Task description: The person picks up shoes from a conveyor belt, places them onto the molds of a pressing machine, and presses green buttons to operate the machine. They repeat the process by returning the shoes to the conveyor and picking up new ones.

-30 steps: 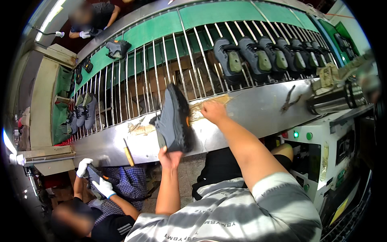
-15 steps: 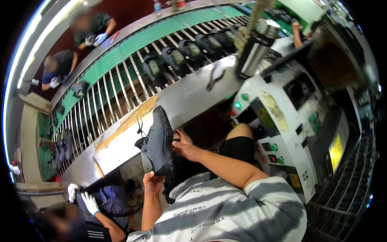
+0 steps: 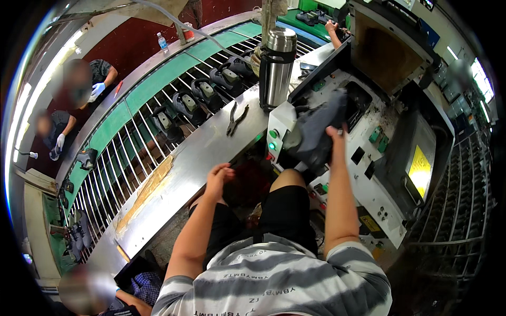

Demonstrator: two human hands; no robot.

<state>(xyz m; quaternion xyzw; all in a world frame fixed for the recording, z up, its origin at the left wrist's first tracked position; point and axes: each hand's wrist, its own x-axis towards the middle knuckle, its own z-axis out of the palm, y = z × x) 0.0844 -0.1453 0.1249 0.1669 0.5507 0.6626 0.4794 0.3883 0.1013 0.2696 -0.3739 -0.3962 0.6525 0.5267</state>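
Note:
A grey shoe with a dark sole (image 3: 316, 129), slightly smeared by motion, is in my right hand (image 3: 337, 138). That hand grips its right side and holds it over the white machine panel (image 3: 387, 176). Below the shoe's upper end is the machine's dark recess (image 3: 358, 100). My left hand (image 3: 219, 179) is apart from the shoe, near the front edge of the metal bench (image 3: 195, 158). Its fingers are curled in, and I see nothing in them. Black pliers (image 3: 236, 120) lie on the bench, beyond the left hand.
A steel thermos (image 3: 278, 73) stands between bench and machine. Several shoes (image 3: 187, 104) sit on the roller conveyor (image 3: 118, 150). The machine's raised lid (image 3: 387, 47) is at the upper right. Co-workers (image 3: 100, 79) are across the conveyor, another at the lower left (image 3: 132, 300).
The shoe has moved from above my lap to the right, over the machine, in my right hand. My left hand has let go of it. The view has turned to the right.

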